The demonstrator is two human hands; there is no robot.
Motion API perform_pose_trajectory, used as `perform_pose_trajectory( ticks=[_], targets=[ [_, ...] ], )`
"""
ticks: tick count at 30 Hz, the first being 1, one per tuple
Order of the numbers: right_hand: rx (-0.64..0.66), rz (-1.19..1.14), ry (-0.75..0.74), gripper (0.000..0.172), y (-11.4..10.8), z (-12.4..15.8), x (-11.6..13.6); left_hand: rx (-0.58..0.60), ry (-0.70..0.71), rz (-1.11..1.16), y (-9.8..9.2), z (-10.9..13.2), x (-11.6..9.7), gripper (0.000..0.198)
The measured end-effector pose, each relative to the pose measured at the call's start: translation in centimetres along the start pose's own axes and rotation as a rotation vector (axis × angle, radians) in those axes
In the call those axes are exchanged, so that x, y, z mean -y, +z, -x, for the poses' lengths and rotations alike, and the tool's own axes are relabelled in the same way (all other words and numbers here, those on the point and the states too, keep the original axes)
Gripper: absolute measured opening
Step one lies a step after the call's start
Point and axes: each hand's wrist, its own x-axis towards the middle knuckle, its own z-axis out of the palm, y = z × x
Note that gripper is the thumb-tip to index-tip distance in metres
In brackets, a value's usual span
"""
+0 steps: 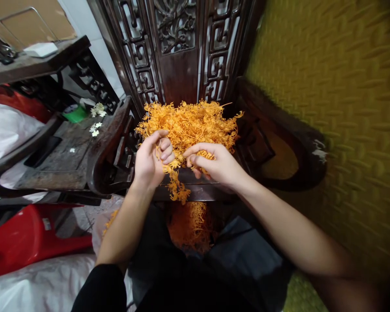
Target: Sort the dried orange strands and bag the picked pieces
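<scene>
A heap of orange-yellow branching plastic sprigs (191,121) lies on the seat of a dark carved wooden chair. My left hand (154,156) is closed at the heap's front left, with a short strand of orange sprigs (177,186) hanging from it over the seat edge. Just to its right, my right hand (206,160) is curled round a few orange pieces, thumb and forefinger close together near the strand. Both hands are in front of the heap, a small gap between them. Below, between the legs, more orange sprigs (196,221) sit in shadow.
The chair's carved backrest (178,73) rises behind the heap, with a curved armrest (299,173) at right. At left are a wooden side table (65,160) with a green tape roll (74,113), a red plastic stool (29,238) and white sacks (42,286). A yellow-green textured surface (338,86) fills the right.
</scene>
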Motion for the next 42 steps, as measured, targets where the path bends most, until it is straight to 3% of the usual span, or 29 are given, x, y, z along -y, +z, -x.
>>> perform_pose_trajectory(
  ticks=[4,12,17,19,23,26,29,31,37,42],
  targets=[
    [0.092,-0.038,0.069,0.039,1.4,-0.3,-0.9,-0.002,0.069,0.024,0.6,0.2,0.7,0.024],
    [0.016,0.033,-0.023,0.035,2.4,-0.4,-1.5,-0.206,0.075,0.174,1.2,0.5,0.0,0.047],
    [0.036,0.035,-0.020,0.034,2.1,-0.3,-1.1,-0.275,0.050,0.216,0.7,0.2,-0.9,0.050],
    [-0.026,0.023,-0.019,0.034,1.1,-0.4,-1.2,-0.308,0.120,0.202,-0.1,0.4,-2.0,0.049],
    [-0.272,-0.142,-0.055,0.035,-1.8,-0.9,-1.5,-0.360,0.401,0.183,-1.9,0.9,-4.4,0.048],
    [-0.181,-0.219,-0.025,0.035,-2.1,-0.8,-1.7,-0.310,0.323,0.171,-1.8,1.0,-4.0,0.049],
    [-0.044,-0.204,-0.038,0.027,-0.7,-0.2,-1.4,-0.256,0.239,0.161,-0.6,0.9,-2.3,0.051],
    [0.010,-0.073,-0.102,0.016,0.5,0.3,-1.1,-0.247,0.243,0.145,0.3,0.9,-1.3,0.052],
    [-0.023,0.495,-0.631,0.033,2.5,0.2,-1.3,-0.267,0.237,0.136,1.3,0.6,-0.1,0.052],
    [-0.037,0.713,-0.714,0.028,2.7,-0.5,-2.0,-0.280,0.222,0.149,1.6,0.6,0.8,0.050]
  ],
)
